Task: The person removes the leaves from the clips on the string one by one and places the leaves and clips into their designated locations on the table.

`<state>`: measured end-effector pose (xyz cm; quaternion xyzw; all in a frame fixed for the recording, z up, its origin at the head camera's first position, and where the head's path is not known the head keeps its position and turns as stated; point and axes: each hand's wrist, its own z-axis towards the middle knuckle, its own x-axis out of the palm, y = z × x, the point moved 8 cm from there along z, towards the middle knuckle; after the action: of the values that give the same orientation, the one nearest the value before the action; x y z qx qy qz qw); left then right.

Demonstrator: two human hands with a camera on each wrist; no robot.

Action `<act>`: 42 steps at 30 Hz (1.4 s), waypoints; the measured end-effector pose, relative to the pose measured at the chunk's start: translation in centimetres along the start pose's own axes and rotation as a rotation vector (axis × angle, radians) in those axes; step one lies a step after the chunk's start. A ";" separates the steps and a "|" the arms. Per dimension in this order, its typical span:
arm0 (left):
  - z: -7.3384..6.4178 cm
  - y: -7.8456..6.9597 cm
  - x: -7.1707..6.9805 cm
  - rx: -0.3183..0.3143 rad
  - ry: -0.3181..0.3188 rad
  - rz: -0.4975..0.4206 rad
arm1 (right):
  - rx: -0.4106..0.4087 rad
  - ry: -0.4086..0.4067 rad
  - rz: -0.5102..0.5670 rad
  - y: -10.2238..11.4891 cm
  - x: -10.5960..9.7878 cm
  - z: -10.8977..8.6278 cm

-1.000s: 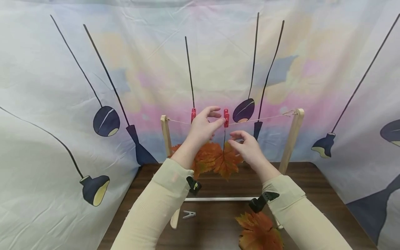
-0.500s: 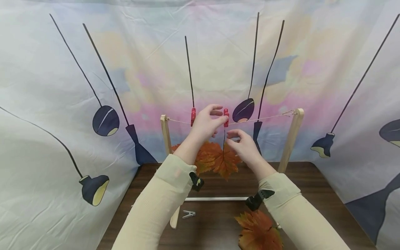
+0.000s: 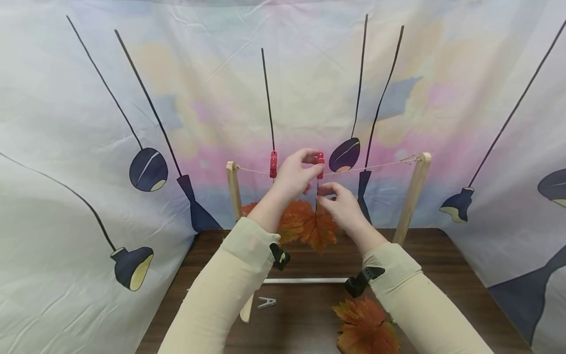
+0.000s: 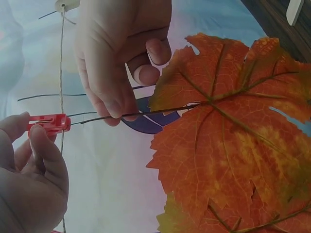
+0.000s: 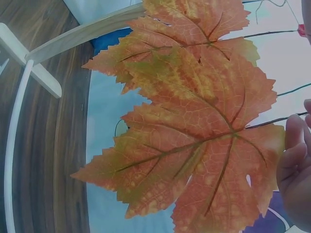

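My left hand (image 3: 292,178) pinches a red clothespin (image 3: 320,165) by its upper end. The clothespin sits on the string (image 4: 61,87). Just below it, my right hand (image 3: 346,206) pinches the dark stem (image 4: 155,113) of an orange maple leaf (image 4: 243,111) between thumb and fingers. The stem's top end lies close to the clothespin's mouth; whether it is clamped, I cannot tell. To the left, a second red clothespin (image 3: 273,164) is on the string. Another orange leaf (image 5: 175,39) hangs there, partly behind the first and my left arm.
Two wooden posts (image 3: 412,199) hold the string, with a white rod (image 3: 305,281) low between them. On the brown table (image 3: 212,255) lie a grey clothespin (image 3: 267,302) and another orange leaf (image 3: 367,327). A patterned cloth (image 3: 309,98) hangs behind.
My right hand has moved left onto the leaf stem, its thumb and fingers drawing together. My left hand has shifted slightly right and its fingers have closed in on the red clothespin.
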<state>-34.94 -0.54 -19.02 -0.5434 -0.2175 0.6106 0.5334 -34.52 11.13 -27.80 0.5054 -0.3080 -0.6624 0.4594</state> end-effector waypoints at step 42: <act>-0.4 -0.9 -0.5 0.019 -0.008 0.044 | -0.028 -0.026 0.017 -0.2 0.0 -0.9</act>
<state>-34.26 -0.78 -18.20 -0.5407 -0.2015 0.6264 0.5240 -33.69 11.22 -28.22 0.4876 -0.3091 -0.6691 0.4680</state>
